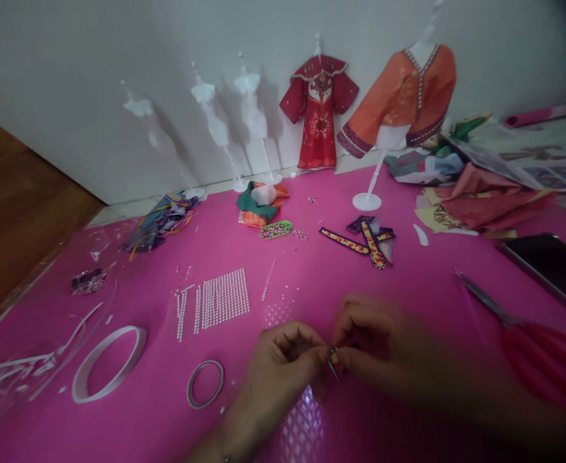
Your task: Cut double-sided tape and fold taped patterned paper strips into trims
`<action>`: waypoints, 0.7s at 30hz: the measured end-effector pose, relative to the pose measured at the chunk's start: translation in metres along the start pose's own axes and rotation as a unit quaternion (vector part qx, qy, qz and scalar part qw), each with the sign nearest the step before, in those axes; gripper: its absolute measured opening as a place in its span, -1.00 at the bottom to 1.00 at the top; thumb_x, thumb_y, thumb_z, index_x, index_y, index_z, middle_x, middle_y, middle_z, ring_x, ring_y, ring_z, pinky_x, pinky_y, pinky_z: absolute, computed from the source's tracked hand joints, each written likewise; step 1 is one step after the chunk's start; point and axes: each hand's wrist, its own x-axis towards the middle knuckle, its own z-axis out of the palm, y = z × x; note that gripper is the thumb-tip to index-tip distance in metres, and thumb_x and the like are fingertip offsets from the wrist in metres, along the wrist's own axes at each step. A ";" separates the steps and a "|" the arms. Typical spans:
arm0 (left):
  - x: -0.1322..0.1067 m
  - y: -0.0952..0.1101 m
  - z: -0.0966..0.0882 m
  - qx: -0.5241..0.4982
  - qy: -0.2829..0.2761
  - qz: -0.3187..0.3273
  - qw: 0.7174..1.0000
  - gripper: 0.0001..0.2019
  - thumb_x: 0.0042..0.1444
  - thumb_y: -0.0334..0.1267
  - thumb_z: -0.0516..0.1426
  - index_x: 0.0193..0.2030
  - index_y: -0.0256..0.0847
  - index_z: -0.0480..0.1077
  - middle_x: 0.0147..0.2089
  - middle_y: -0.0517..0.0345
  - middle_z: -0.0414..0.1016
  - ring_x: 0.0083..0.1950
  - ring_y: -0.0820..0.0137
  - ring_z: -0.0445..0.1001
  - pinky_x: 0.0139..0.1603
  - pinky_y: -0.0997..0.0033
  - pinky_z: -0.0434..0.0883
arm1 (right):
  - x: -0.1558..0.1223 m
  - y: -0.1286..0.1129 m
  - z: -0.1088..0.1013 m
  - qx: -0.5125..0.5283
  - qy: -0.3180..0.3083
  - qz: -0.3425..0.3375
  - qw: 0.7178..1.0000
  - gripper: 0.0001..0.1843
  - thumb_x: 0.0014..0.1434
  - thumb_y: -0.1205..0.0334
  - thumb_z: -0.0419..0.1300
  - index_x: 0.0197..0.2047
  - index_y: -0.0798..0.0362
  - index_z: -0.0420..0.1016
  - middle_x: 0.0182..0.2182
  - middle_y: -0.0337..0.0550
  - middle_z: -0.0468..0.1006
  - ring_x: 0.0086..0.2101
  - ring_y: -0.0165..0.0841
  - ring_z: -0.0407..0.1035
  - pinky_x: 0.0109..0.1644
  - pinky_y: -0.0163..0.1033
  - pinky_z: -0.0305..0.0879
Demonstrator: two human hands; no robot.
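My left hand [283, 360] and my right hand [374, 341] meet low in the middle over the pink mat [143, 424]. Both pinch a small patterned strip piece [334, 360] between their fingertips; it is partly hidden and blurred. Just beyond my hands lie a sheet of rhinestone rows [222, 299] and a few loose patterned trim strips [365, 244]. A shiny diamond-patterned sheet [305, 424] lies under my left wrist.
Two tape rolls [107, 363] [206, 384] lie at left. Red-handled scissors [514, 321] and a dark tablet [553, 267] are at right. Bare white mannequin stands [251, 116], a red dress [319, 109] and an orange robe [403, 96] stand along the wall. Fabric scraps [480, 199] are piled at right.
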 end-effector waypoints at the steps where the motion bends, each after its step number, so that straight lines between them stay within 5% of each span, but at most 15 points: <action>1: 0.000 0.000 0.001 0.003 0.004 -0.001 1.000 -0.85 -0.10 -0.29 0.28 -0.54 -0.25 0.40 -0.70 0.32 0.36 -0.71 0.57 0.29 -0.66 0.61 0.25 | 0.000 0.000 0.000 -0.001 0.000 -0.001 1.000 -0.85 -0.01 0.47 0.20 -0.47 0.02 0.45 -0.50 -0.31 0.39 -0.47 -0.42 0.30 -0.43 -0.33 0.19; 8: 0.001 0.003 0.002 0.014 0.005 -0.007 1.000 -0.86 -0.10 -0.28 0.27 -0.54 -0.24 0.40 -0.69 0.29 0.39 -0.70 0.56 0.31 -0.64 0.59 0.27 | -0.002 0.001 0.000 -0.011 0.002 0.018 1.000 -0.85 -0.02 0.48 0.18 -0.46 0.02 0.43 -0.49 -0.32 0.40 -0.47 -0.42 0.29 -0.43 -0.31 0.18; 14: 0.000 0.004 0.001 0.010 -0.008 -0.016 1.000 -0.90 -0.08 -0.30 0.23 -0.53 -0.24 0.41 -0.70 0.30 0.39 -0.70 0.56 0.31 -0.63 0.58 0.28 | -0.003 -0.001 -0.005 -0.071 0.030 -0.080 0.994 -0.82 -0.01 0.51 0.19 -0.43 0.03 0.44 -0.46 -0.30 0.40 -0.42 -0.43 0.31 -0.36 -0.30 0.18; 21: -0.002 0.005 0.001 0.017 -0.002 -0.021 1.000 -0.85 -0.09 -0.25 0.25 -0.53 -0.25 0.41 -0.67 0.26 0.43 -0.70 0.56 0.32 -0.63 0.59 0.27 | -0.003 0.000 -0.003 -0.113 0.025 -0.103 0.988 -0.83 -0.01 0.50 0.20 -0.43 0.03 0.46 -0.46 -0.28 0.42 -0.40 -0.40 0.34 -0.34 -0.27 0.17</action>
